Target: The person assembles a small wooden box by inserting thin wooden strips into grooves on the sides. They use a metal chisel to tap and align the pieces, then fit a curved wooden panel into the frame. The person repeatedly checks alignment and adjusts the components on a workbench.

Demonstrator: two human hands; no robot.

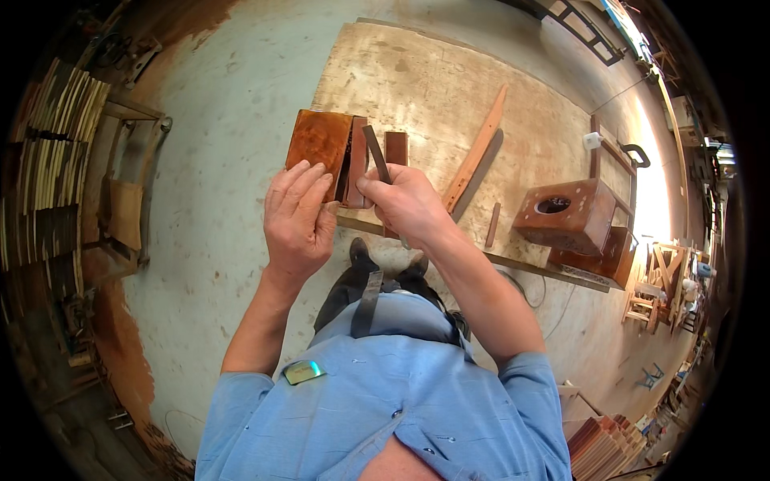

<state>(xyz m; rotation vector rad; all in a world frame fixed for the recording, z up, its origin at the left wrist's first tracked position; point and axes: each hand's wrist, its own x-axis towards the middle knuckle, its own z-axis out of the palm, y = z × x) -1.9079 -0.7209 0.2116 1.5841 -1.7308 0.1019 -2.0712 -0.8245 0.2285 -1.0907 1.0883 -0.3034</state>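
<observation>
A glossy orange-brown wooden box [319,138] sits at the workbench's near left edge. My left hand [298,210] holds its near end, fingers laid over the top and thumb at the near side. Along the box's right side stands a reddish-brown panel [358,152], with a dark gap between them. My right hand [407,202] is closed around a dark flat bar [374,144], perhaps a file, that points away from me. The right thumb is by the panel's near end. What lies inside the gap cannot be made out.
The bench [385,72] also bears a small dark wooden block [396,147], a long tapered wooden piece [479,148], a dark strip [481,172] and a short stick [492,225]. At right stands a wooden box with an oval hole [573,210]. Stacked boards [60,136] fill the far left.
</observation>
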